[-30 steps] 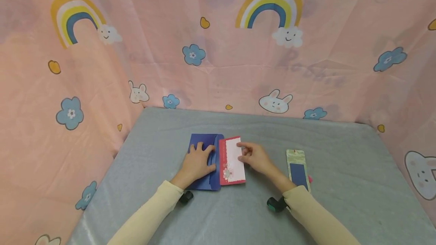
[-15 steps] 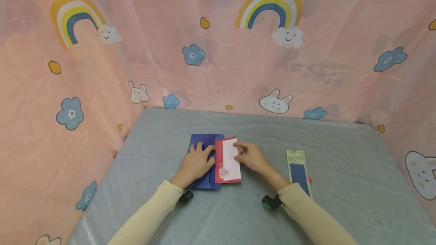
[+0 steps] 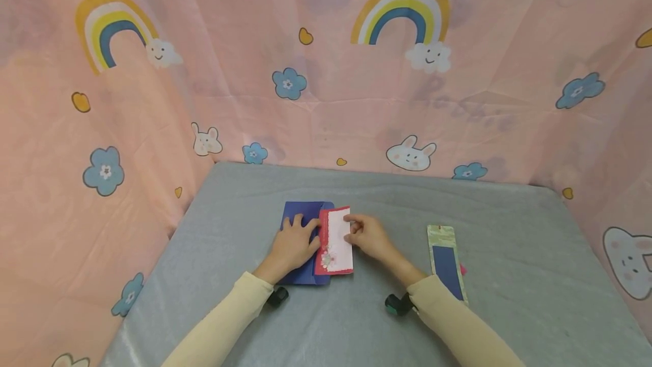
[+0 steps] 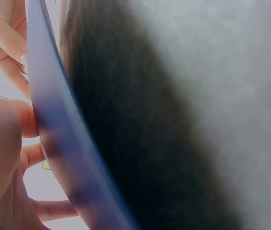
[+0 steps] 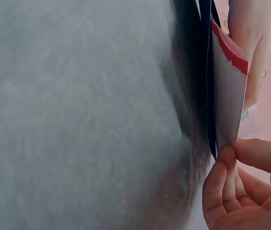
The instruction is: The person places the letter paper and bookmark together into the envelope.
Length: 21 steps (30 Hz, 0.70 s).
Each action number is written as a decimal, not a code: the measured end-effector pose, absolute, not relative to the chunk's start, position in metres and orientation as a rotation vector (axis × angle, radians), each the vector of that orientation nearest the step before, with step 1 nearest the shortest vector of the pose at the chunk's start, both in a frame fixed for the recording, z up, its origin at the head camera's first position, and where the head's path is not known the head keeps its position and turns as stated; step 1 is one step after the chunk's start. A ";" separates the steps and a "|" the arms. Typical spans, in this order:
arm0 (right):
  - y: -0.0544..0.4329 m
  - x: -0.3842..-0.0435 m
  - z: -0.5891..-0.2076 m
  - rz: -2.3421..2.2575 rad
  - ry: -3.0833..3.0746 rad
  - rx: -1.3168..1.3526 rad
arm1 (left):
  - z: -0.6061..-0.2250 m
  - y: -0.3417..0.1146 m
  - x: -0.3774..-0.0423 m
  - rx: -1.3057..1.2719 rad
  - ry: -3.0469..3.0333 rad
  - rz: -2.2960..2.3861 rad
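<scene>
A blue envelope (image 3: 304,208) lies flat on the table, its flap side to the right. My left hand (image 3: 292,247) rests on it with fingers spread; in the left wrist view the thumb and fingers (image 4: 54,209) lie along the envelope's face. My right hand (image 3: 370,237) pinches the right edge of a red-bordered greeting card (image 3: 339,242) with a white panel and flowers near its bottom. In the head view the card's left part overlaps the envelope, its left edge at my left fingertips. From the right wrist view, the card (image 5: 230,96) stands just above the dark envelope edge (image 5: 210,96).
A slim green-and-gold piece with a dark blue panel (image 3: 447,265) lies right of my right forearm, a small pink bit (image 3: 463,269) at its side. Grey cloth (image 3: 244,321) covers the table, and a pink patterned curtain (image 3: 336,118) hangs behind it.
My right hand has slid the card leftward, farther over the envelope and up to my left fingers. The left hand and envelope have stayed in place.
</scene>
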State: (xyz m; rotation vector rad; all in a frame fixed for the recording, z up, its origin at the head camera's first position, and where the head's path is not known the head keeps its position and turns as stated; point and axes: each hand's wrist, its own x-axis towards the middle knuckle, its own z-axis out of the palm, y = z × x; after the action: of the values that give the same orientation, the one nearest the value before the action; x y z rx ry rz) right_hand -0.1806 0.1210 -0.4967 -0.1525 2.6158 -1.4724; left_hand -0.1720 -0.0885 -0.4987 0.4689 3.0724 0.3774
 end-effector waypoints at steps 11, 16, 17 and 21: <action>0.111 -0.180 -0.503 -1.475 2.661 -0.172 | -0.495 -0.089 -0.169 0.470 3.061 0.373; 0.107 -0.180 -0.504 -1.469 2.700 -0.215 | -0.494 -0.089 -0.168 0.470 3.068 0.374; 0.107 -0.181 -0.504 -1.470 2.704 -0.227 | -0.494 -0.089 -0.168 0.471 3.070 0.371; 0.105 -0.181 -0.505 -1.469 2.719 -0.252 | -0.495 -0.089 -0.169 0.479 3.078 0.368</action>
State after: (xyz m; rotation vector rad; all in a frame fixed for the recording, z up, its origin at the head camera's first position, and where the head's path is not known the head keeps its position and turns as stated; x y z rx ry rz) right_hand -0.1808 0.1047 -0.5051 -0.2523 2.7189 -1.4692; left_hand -0.1685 -0.0888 -0.4951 0.4794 3.0777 0.3676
